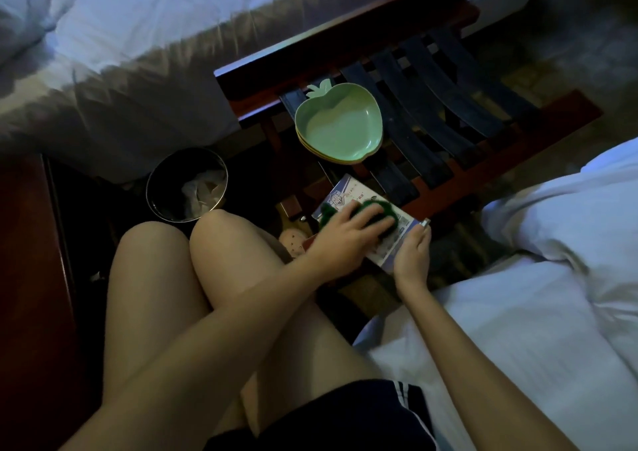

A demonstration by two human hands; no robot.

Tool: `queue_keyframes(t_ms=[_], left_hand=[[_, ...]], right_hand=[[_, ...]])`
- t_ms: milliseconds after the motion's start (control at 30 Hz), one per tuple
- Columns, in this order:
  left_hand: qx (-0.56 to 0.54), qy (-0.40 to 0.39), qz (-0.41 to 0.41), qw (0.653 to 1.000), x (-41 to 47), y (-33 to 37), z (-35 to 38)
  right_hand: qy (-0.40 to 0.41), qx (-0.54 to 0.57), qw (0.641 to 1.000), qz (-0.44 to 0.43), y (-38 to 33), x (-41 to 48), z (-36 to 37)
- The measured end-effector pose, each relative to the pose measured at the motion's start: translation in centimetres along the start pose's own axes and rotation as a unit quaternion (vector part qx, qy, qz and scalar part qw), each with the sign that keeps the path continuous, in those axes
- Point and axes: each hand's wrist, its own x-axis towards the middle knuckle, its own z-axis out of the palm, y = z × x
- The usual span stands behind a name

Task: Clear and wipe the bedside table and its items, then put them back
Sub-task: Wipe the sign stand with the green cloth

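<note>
Crossed bare knees [193, 264] fill the foreground. Just past them an item is being wiped: the left hand [348, 231] lies flat, fingers spread, pressing a dark green cloth [376, 205] onto a printed booklet [345, 191]. The right hand [412, 255] grips the booklet's near edge at the corner of a strapped luggage rack [448, 133]. Stacked green apple-shaped dishes [340, 129] sit on the rack, probably next. That calls for setting the booklet down first.

Glossy plastic dishes [340, 124], fuzzy cloth [374, 214], shiny metal bin [186, 185].
</note>
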Motion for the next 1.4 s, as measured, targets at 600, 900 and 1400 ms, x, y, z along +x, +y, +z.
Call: queue_keyframes(t_ms=[600,900,1400], left_hand=[[-0.068,0.073,-0.051,0.994,0.8,2.2,-1.0],[-0.116,-0.03,-0.418,0.901,3.6,-0.7,-0.9],[-0.162,-0.007,-0.322,0.933,0.8,-2.4,-0.7]], right_hand=[[-0.008,-0.157,0.987,-0.028,-3.1,-0.4,0.2],[-0.01,-0.146,0.989,-0.013,-3.9,-0.2,1.4],[-0.033,-0.085,0.996,0.009,-4.1,-0.4,1.1]])
